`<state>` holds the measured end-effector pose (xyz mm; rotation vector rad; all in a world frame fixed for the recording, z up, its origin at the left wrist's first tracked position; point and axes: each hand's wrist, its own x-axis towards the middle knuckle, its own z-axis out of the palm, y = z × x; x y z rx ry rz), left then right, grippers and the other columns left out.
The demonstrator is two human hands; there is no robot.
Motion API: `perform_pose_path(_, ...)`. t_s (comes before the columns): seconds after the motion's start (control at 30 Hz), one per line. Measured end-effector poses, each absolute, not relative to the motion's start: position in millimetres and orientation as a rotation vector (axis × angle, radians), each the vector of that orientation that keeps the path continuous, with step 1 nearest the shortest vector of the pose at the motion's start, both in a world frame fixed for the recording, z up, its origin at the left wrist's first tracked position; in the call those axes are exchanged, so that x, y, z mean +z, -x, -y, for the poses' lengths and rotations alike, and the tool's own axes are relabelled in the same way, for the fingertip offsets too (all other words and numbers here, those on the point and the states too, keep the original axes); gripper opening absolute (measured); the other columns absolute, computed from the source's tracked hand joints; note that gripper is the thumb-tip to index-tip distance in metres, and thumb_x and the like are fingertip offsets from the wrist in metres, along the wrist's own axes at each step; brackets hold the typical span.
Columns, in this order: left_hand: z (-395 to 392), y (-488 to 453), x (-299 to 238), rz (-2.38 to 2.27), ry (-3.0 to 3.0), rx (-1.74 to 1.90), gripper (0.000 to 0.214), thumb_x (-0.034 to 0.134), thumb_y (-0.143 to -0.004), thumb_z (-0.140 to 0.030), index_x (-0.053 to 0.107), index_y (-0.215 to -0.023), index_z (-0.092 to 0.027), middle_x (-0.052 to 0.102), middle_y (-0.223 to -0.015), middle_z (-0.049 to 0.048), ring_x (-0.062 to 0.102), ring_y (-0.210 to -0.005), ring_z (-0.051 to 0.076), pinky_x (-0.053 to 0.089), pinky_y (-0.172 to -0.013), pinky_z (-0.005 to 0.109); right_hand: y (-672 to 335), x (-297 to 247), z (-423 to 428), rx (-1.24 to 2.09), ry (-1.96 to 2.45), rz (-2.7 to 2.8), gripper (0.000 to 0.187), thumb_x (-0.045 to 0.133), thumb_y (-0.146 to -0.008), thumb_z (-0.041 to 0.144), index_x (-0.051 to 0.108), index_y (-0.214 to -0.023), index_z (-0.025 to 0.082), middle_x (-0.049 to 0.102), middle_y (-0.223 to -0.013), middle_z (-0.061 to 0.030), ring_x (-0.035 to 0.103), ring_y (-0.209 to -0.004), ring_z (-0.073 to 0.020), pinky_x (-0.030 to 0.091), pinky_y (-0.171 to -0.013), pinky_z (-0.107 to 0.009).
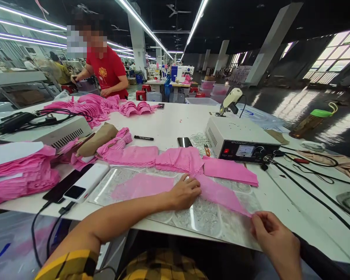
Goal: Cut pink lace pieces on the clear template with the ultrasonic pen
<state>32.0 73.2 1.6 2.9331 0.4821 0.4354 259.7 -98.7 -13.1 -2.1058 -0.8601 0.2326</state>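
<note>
A thin pink lace piece (pixel 218 194) lies stretched across a clear plastic sheet (pixel 204 221) on the white table (pixel 169 124). My left hand (pixel 184 193) presses down on the lace near its middle, fingers curled over it. My right hand (pixel 272 237) pinches the lace's near right corner at the table's front edge. A second pink piece (pixel 141 186) lies under the sheet to the left. Stacked pink fabric pieces (pixel 163 157) sit just behind my left hand.
A white control box (pixel 242 142) with cables stands at the right, a handheld tool (pixel 230 100) behind it. A power bank (pixel 86 182), phones, a marker (pixel 143 137) and pink stacks (pixel 20 173) lie left. A person in a red shirt (pixel 106 72) works at the far side.
</note>
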Motion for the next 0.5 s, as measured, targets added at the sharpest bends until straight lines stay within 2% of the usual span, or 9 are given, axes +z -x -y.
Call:
perform_pose_path(0.07, -72.7, -37.3, 3.5, -0.38, -2.949, 0.413, 0.01, 0.052, -0.085, -0.016, 0.06, -0.089, -0.02, 0.067, -0.105, 0.0086, 0.059, -0.102, 0.022, 0.034, -0.109, 0.041, -259.9, -11.1, 108.6, 0.187, 2.16, 0.93, 0.025, 0.055, -0.07, 0.051, 0.059, -0.067, 0.027, 0.065, -0.057, -0.0007, 0.06, -0.053, -0.0209, 0.045, -0.055, -0.033)
perform_pose_path(0.17, -65.7, -35.7, 11.4, -0.215, -2.957, 0.339, 0.004, 0.057, -0.08, -0.019, 0.06, -0.082, -0.021, 0.067, -0.082, 0.0052, 0.061, -0.082, 0.02, 0.047, -0.09, 0.035, -258.4, -5.6, 120.2, 0.159, 2.216, 1.067, 0.025, 0.049, -0.073, 0.049, 0.054, -0.061, 0.028, 0.061, -0.055, 0.0009, 0.054, -0.05, -0.0187, 0.041, -0.054, -0.032)
perform_pose_path(0.27, -58.3, -25.5, 20.8, -0.137, -2.941, 0.283, 0.006, 0.058, -0.079, -0.023, 0.063, -0.083, -0.021, 0.067, -0.077, 0.0038, 0.061, -0.074, 0.019, 0.049, -0.076, 0.032, -260.0, -3.0, 125.8, 0.176, 2.24, 1.114, 0.028, 0.047, -0.073, 0.052, 0.053, -0.059, 0.028, 0.057, -0.051, 0.0014, 0.052, -0.047, -0.0183, 0.039, -0.051, -0.032)
perform_pose_path(0.33, -58.5, -20.1, 24.9, -0.143, -2.924, 0.275, 0.015, 0.055, -0.085, -0.025, 0.066, -0.093, -0.021, 0.07, -0.088, 0.0053, 0.064, -0.083, 0.02, 0.049, -0.081, 0.032, -262.4, -2.2, 123.0, 0.192, 2.237, 1.094, 0.032, 0.051, -0.07, 0.06, 0.056, -0.062, 0.029, 0.059, -0.053, 0.0009, 0.053, -0.047, -0.0187, 0.039, -0.049, -0.032)
perform_pose_path(0.4, -61.6, -18.0, 24.8, -0.164, -2.908, 0.267, 0.023, 0.053, -0.091, -0.031, 0.066, -0.107, -0.021, 0.07, -0.111, 0.0084, 0.064, -0.103, 0.022, 0.046, -0.096, 0.034, -263.9, -2.5, 115.2, 0.189, 2.202, 1.104, 0.037, 0.053, -0.067, 0.065, 0.06, -0.07, 0.029, 0.062, -0.058, 0.0001, 0.055, -0.05, -0.0188, 0.041, -0.051, -0.032)
perform_pose_path(0.5, -62.7, -19.6, 16.4, -0.222, -2.907, 0.21, 0.041, 0.058, -0.092, -0.045, 0.059, -0.127, -0.023, 0.053, -0.143, 0.0112, 0.049, -0.132, 0.028, 0.032, -0.113, 0.045, -266.2, -9.7, 102.3, 0.158, 2.151, 1.244, 0.04, 0.052, -0.067, 0.063, 0.064, -0.082, 0.028, 0.067, -0.072, -0.0025, 0.061, -0.059, -0.0205, 0.045, -0.055, -0.034)
